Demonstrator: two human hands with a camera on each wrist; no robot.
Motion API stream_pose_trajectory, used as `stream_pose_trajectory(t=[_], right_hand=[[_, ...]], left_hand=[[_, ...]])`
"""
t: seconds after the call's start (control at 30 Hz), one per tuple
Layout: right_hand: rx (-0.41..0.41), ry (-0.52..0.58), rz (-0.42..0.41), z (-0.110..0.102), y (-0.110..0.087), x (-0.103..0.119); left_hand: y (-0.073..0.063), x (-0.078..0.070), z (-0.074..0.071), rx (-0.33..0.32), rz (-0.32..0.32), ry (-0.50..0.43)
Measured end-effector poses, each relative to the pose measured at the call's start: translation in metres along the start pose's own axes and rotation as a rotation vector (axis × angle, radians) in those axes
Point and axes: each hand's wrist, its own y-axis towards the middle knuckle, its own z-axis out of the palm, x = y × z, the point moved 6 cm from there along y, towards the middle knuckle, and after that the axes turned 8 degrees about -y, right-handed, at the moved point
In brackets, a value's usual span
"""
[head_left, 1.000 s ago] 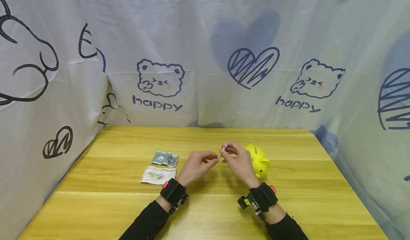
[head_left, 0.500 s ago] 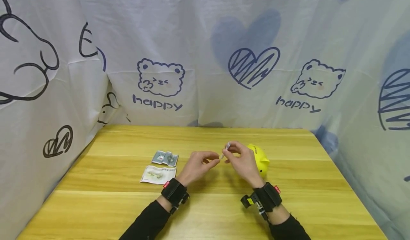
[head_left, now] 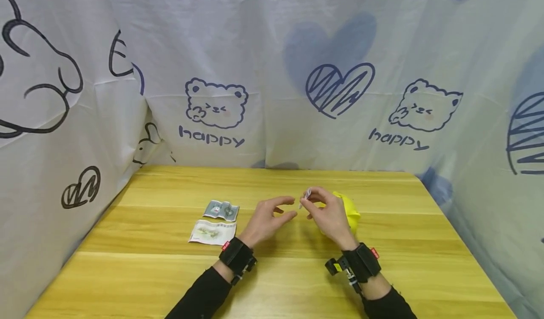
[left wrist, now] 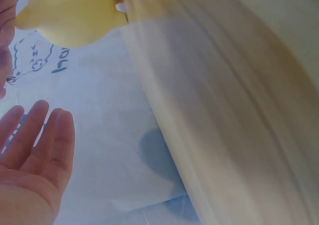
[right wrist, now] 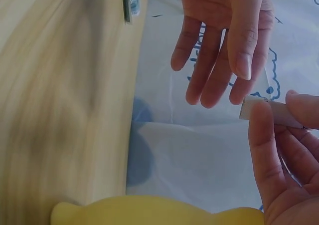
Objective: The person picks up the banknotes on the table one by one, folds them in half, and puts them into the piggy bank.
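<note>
Between the thumb and fingers of my right hand (head_left: 329, 215) a small folded banknote (right wrist: 246, 109) is pinched, a narrow pale strip with a little print on it. My left hand (head_left: 267, 219) hovers just left of it, fingers spread and relaxed, holding nothing; a gap shows between its fingertips and the note in the right wrist view. A yellow piggy bank (head_left: 352, 212) stands on the table behind the right hand, which covers part of it. In the left wrist view, the rounded body of the piggy bank (left wrist: 75, 20) shows at the top.
Two creased banknotes lie flat left of the hands: a blue-green banknote (head_left: 221, 211) and, nearer me, a pale banknote (head_left: 211, 232). The wooden table (head_left: 272, 281) ends at a printed white cloth (head_left: 272, 120) along the back and sides.
My left fingers have come away from the folded banknote and spread apart. My right hand has moved slightly right with the note, covering more of the piggy bank.
</note>
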Motion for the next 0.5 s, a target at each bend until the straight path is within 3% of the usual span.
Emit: stream_pose_trajectory(t=[0.2,0.5], right_hand=[[-0.034,-0.052,-0.068,-0.008,0.0,0.003],[-0.012,-0.059,-0.062,-0.018,0.0,0.007]], left_hand=[[0.001,-0.003,0.004,0.004,-0.004,-0.012],[0.002,-0.003,0.011,0.02,-0.016,-0.021]])
